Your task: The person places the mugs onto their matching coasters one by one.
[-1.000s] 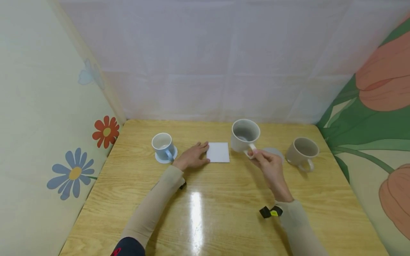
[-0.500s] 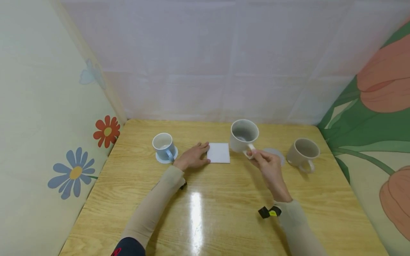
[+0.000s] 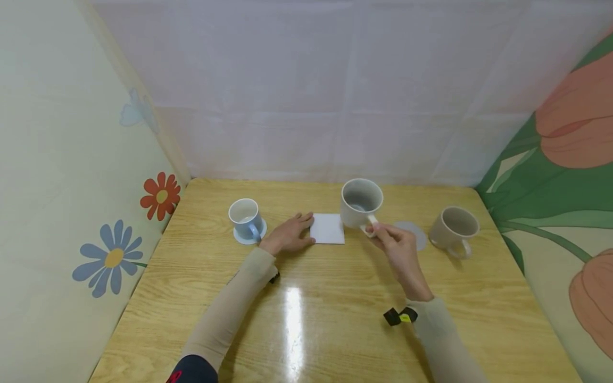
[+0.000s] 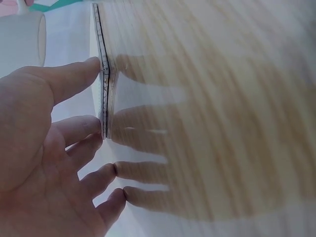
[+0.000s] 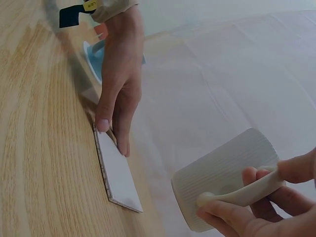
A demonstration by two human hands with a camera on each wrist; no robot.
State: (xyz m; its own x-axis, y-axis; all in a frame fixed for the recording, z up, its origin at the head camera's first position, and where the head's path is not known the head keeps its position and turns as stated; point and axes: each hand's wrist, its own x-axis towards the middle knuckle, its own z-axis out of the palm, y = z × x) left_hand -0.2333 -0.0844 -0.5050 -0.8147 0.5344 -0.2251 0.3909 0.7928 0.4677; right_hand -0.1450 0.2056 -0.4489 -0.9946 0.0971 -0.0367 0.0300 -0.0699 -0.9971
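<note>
My right hand [image 3: 401, 252] grips the handle of a ribbed white mug [image 5: 222, 170] and holds it in the air, tilted, just right of a square white coaster [image 3: 328, 229]. In the right wrist view, the fingers and thumb are around that handle. With spread, fairly straight fingers, my left hand [image 3: 289, 234] rests on the table, its thumb and a fingertip touching the left edge of the coaster. The left wrist view brings this coaster's thin layered edge [image 4: 103, 84] close, beside the fingertips. The coaster lies flat on the table.
Left of my left hand, a light blue mug [image 3: 246, 229] stands on a pale round coaster [image 3: 238, 238]. A grey round coaster [image 3: 419, 237] lies behind my right hand. Farther right is a beige-grey mug [image 3: 441, 234]. A white cloth [image 3: 287, 106] hangs behind the wooden table [image 3: 349, 319].
The white mug in my right hand has moved slightly left, toward the square coaster, uncovering more of the grey round coaster. My left hand has stayed at the square coaster's edge.
</note>
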